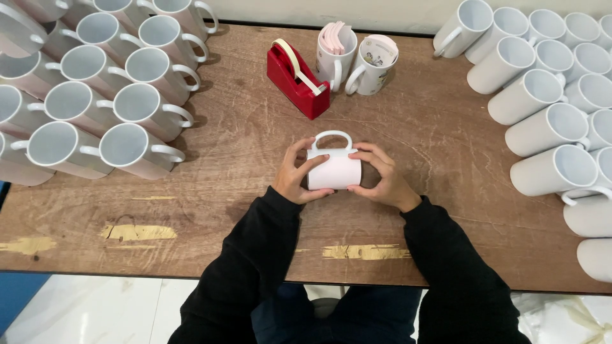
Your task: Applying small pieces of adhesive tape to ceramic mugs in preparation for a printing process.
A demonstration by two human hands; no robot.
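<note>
Both hands, left hand and right hand, grasp one white mug beside one red tape dispenser.

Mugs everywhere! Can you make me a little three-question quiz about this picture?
1. True or false: both hands, left hand and right hand, hold the white mug.
2. What colour is the tape dispenser?
A) blue B) red C) green
3. Which way does the held mug's handle point: toward the person or away?

Key: 1 true; 2 B; 3 away, toward the tape dispenser.
</note>
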